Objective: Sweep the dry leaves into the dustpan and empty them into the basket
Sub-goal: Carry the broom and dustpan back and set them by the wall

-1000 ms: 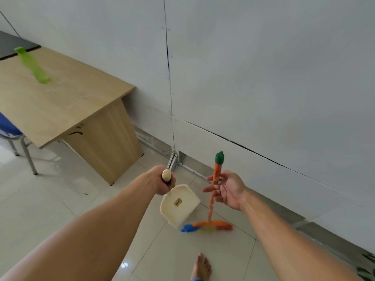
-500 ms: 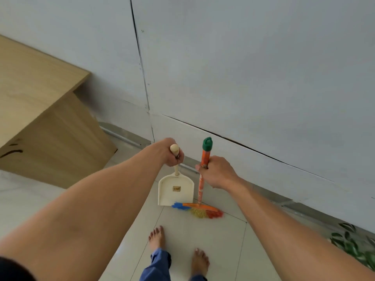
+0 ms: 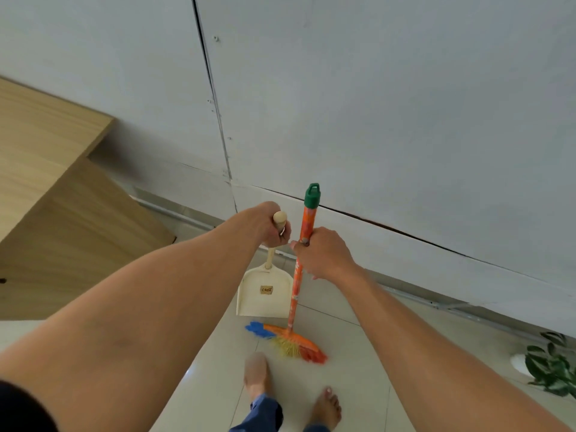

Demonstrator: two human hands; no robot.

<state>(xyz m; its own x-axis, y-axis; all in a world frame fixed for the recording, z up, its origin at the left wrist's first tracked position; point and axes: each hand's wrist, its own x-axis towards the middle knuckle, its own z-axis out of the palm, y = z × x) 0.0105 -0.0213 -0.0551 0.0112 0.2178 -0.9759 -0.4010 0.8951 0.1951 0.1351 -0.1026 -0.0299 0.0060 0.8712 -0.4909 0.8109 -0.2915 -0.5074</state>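
**Dustpan and broom held upright by the wall**

Head view: the left hand (image 3: pixel 274 227) has its fingers wrapped around the pale wooden handle of the dustpan (image 3: pixel 265 293), near the knob at the top. The dustpan hangs below the fist, its cream pan facing the camera with a small brown label in the middle; its lower edge is close to the floor (image 3: pixel 343 344), though whether it touches cannot be told. Nothing shows in the pan.

The right hand (image 3: pixel 322 255) grips the orange shaft of the broom (image 3: pixel 294 294) just below its green cap, fingers closed round it. The broom stands nearly upright, just right of the dustpan, and its head with blue, yellow and red bristles rests on the floor tiles in front of the pan's lower edge. The two fists are just beside each other.

Two bare feet stand on the tiles below the broom head, one blurred. A wooden desk (image 3: pixel 46 157) fills the left edge, against the grey wall (image 3: pixel 405 104). At the right edge, green leaves (image 3: pixel 551 369) lie or stand on the floor near the wall, beside something white.
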